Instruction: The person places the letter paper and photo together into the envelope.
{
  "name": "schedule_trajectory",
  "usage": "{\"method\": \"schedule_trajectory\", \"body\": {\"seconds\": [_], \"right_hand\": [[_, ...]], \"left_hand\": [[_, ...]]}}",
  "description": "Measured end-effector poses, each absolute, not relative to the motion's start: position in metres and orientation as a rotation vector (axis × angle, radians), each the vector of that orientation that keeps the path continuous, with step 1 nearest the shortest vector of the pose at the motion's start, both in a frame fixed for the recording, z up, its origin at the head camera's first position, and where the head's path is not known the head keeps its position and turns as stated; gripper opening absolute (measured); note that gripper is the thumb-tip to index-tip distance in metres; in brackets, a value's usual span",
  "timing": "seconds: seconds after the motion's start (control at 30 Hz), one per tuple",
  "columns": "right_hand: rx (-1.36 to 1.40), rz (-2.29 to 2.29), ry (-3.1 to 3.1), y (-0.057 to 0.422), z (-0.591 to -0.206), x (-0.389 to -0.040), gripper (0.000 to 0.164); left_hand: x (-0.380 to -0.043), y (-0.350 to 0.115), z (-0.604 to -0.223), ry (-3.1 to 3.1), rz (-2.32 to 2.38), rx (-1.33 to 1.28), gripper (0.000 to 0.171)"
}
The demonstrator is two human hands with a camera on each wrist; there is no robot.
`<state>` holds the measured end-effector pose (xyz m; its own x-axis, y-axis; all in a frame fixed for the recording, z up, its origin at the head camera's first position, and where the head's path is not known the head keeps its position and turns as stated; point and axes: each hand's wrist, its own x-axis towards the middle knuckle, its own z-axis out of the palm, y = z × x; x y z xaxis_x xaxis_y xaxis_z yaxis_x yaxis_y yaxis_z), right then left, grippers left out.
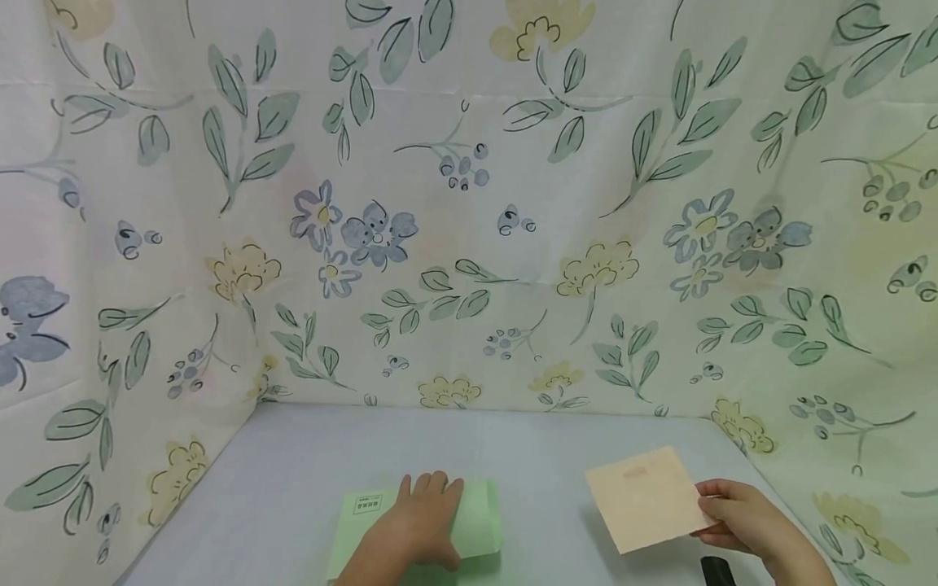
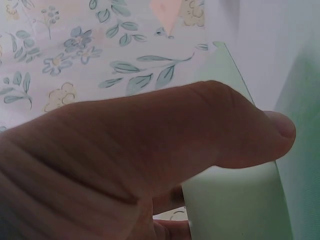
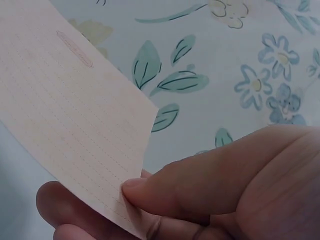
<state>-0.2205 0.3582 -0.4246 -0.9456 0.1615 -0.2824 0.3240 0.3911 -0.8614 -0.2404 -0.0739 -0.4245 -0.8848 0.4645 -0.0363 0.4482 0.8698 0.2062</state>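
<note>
My left hand lies over a light green envelope with a small printed box near its upper left corner. Fingers point toward its far side, and in the left wrist view the thumb hooks over the envelope's edge. The palm covers part of the envelope. On the right, my right hand pinches a peach sheet of letter paper at its right edge, raised above the table. Faint dotted lines and a small oval print show on the paper in the right wrist view.
A pale table lies under both hands. A floral cloth hangs behind it and along both sides. A black object, partly cut off, is at the bottom edge below the right hand.
</note>
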Motion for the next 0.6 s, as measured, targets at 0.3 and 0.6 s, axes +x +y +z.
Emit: {"method": "schedule_trajectory", "body": {"seconds": [0.3, 0.6], "right_hand": [[0.442, -1.573, 2.496, 0.352, -0.4224, -0.2211, 0.037], [0.43, -1.609, 2.453, 0.3487, -0.4211, -0.2203, 0.034]], "left_hand": [[-0.2411, -0.0735, -0.4254, 2.957, 0.282, 0.724, 0.093], [-0.2413, -0.0735, -0.4253, 2.955, 0.274, 0.724, 0.091]]}}
